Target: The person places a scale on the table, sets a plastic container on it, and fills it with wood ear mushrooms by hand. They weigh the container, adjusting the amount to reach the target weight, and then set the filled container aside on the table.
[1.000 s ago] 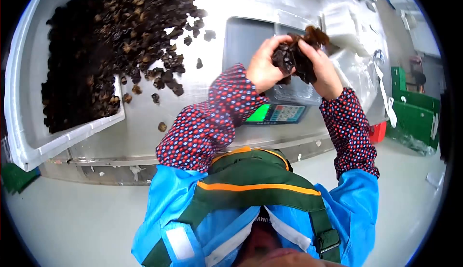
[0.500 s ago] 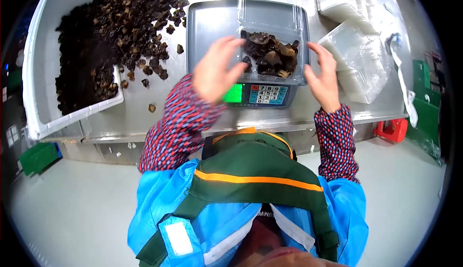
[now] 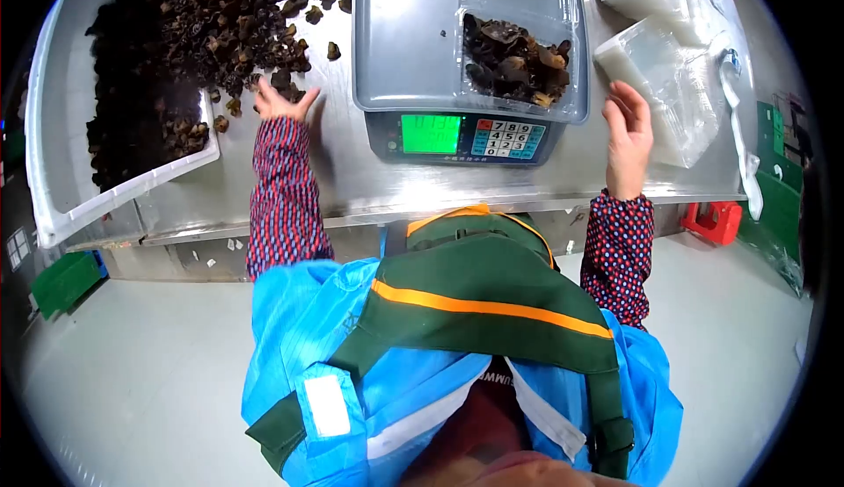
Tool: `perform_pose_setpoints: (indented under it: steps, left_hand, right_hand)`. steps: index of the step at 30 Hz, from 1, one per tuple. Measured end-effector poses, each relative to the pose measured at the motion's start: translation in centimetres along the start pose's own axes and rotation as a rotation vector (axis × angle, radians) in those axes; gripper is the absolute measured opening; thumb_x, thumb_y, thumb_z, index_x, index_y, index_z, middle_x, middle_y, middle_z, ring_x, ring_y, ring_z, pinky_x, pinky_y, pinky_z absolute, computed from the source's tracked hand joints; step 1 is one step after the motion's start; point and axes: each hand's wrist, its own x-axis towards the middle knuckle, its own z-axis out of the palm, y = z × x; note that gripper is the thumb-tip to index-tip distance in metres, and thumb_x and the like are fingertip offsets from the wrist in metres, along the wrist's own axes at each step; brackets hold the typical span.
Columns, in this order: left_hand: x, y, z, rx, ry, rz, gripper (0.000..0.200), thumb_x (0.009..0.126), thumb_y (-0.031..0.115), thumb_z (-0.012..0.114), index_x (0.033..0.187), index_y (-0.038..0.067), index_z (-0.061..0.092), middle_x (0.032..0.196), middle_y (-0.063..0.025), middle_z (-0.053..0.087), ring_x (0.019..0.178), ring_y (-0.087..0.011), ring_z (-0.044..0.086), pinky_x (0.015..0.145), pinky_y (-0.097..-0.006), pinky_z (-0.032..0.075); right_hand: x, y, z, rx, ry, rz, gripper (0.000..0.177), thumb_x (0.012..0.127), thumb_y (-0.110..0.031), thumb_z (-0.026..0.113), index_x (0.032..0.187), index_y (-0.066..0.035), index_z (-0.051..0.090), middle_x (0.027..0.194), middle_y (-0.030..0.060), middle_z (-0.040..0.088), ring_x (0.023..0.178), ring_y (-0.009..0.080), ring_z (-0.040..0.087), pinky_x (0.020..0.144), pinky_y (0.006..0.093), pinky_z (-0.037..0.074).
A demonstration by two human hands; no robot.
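My left hand (image 3: 283, 107) is at the lower edge of a loose pile of dark wood ear mushrooms (image 3: 233, 25), thumb spread and fingertips right at a few pieces. A clear plastic tray (image 3: 470, 91) with wood ear mushrooms (image 3: 514, 61) in it rests on the right part of the scale's platform (image 3: 404, 47); its lid lies folded back at the top. Below the platform glows the scale's green display (image 3: 431, 134). To the right of the scale, my right hand (image 3: 629, 149) is raised with bent fingers apart, holding nothing.
At the left, a white foam box (image 3: 66, 201) lies with wood ear mushrooms spilling out of it onto the metal table (image 3: 352, 190). Stacks of clear plastic trays (image 3: 659, 74) stand at the right, beside a white strip (image 3: 738, 127). Below the table edge is a red object (image 3: 716, 223).
My left hand has gone from the tray leftward to the mushroom pile. The right hand has drawn back from the tray to the right. The tray stays on the scale.
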Motion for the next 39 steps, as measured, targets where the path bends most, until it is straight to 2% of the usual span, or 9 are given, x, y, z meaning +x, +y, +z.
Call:
perform_pose_setpoints:
  steps: [5,10,13,21,27,32,37,38,39]
  left_hand:
    - [3.1,3.1,3.8,0.004,0.043,0.24,0.052,0.067,0.037,0.073,0.115,0.026,0.055,0.116,-0.0167,0.048,0.104,-0.0355,0.048,0.089,-0.0417,0.042]
    - [2.1,-1.1,5.1,-0.454,0.011,0.406,0.036,0.071,0.016,0.073,0.104,0.01,0.061,0.097,-0.0078,0.062,0.084,-0.0208,0.06,0.071,-0.0326,0.049]
    - [-0.1,3.2,0.1,-1.114,-0.246,-0.09,0.037,0.075,0.005,0.069,0.11,0.003,0.056,0.09,-0.0075,0.062,0.07,-0.0126,0.06,0.052,-0.0236,0.048]
    - [-8.2,24.3,-5.5,-0.567,-0.308,1.313,0.037,0.067,0.006,0.069,0.103,0.012,0.062,0.105,-0.0108,0.056,0.103,-0.0277,0.051,0.085,-0.0346,0.045]
    - [-8.9,24.1,-10.1,-0.354,-0.182,1.162,0.059,0.066,0.018,0.076,0.12,0.02,0.053,0.121,-0.0103,0.048,0.101,-0.0241,0.051,0.07,-0.0307,0.051]
    - [-8.8,14.9,-12.7,-1.001,0.328,0.223,0.013,0.087,0.012,0.057,0.093,0.001,0.061,0.072,-0.0013,0.057,0.052,-0.004,0.04,0.046,-0.0173,0.033]
    - [-9.3,10.9,-14.2,-1.036,0.463,0.209,0.02,0.089,0.019,0.055,0.093,0.0,0.059,0.068,0.0006,0.055,0.048,-0.0015,0.036,0.042,-0.0173,0.028]
    - [-9.7,11.7,-14.1,-1.022,0.431,0.215,0.02,0.089,0.02,0.055,0.095,0.001,0.059,0.07,0.0003,0.056,0.052,-0.0024,0.04,0.044,-0.0174,0.032]
    - [-9.7,12.5,-13.5,-0.983,0.28,0.292,0.022,0.089,0.022,0.054,0.098,0.002,0.059,0.076,-0.0005,0.057,0.059,-0.0042,0.045,0.048,-0.0187,0.037]
  right_hand:
    - [1.9,-0.5,4.7,-0.61,-0.208,-0.463,0.034,0.076,-0.018,0.065,0.107,-0.008,0.058,0.098,0.0088,0.059,0.092,0.0189,0.055,0.082,0.0322,0.043]
    - [4.1,-2.1,4.7,0.009,-0.239,0.123,0.026,0.085,-0.018,0.06,0.102,0.001,0.061,0.095,0.0036,0.062,0.088,0.0067,0.054,0.076,0.0203,0.044]
    - [5.1,-1.2,4.3,-0.235,-0.32,0.089,0.031,0.082,-0.024,0.062,0.107,-0.005,0.06,0.094,0.0047,0.062,0.084,0.0114,0.056,0.075,0.0231,0.044]
    - [3.2,-0.3,5.8,-0.595,-0.156,-0.439,0.022,0.078,-0.02,0.062,0.1,-0.014,0.064,0.11,0.0054,0.057,0.103,0.0232,0.048,0.091,0.0345,0.036]
    - [4.9,-0.8,0.4,-0.243,0.035,-0.211,0.023,0.082,-0.013,0.059,0.104,-0.008,0.062,0.107,0.0058,0.058,0.098,0.0154,0.052,0.086,0.0272,0.041]
    - [9.5,-1.8,-3.7,0.252,0.023,0.181,0.031,0.085,-0.021,0.055,0.11,-0.002,0.057,0.11,0.0073,0.057,0.095,0.0133,0.054,0.082,0.0246,0.041]
    - [13.5,-3.1,-0.5,-0.373,-0.453,0.463,0.059,0.085,-0.048,0.05,0.127,-0.007,0.04,0.107,0.0052,0.058,0.088,0.0107,0.053,0.074,0.0264,0.041]
    - [14.1,-3.7,1.0,-0.359,-0.634,0.536,0.06,0.087,-0.047,0.046,0.132,-0.011,0.027,0.085,0.008,0.053,0.059,0.0118,0.054,0.046,0.0241,0.046]
    - [14.4,-1.4,2.2,-0.457,-0.485,0.455,0.053,0.088,-0.045,0.047,0.123,-0.008,0.032,0.081,0.0066,0.052,0.058,0.0103,0.052,0.048,0.024,0.046]
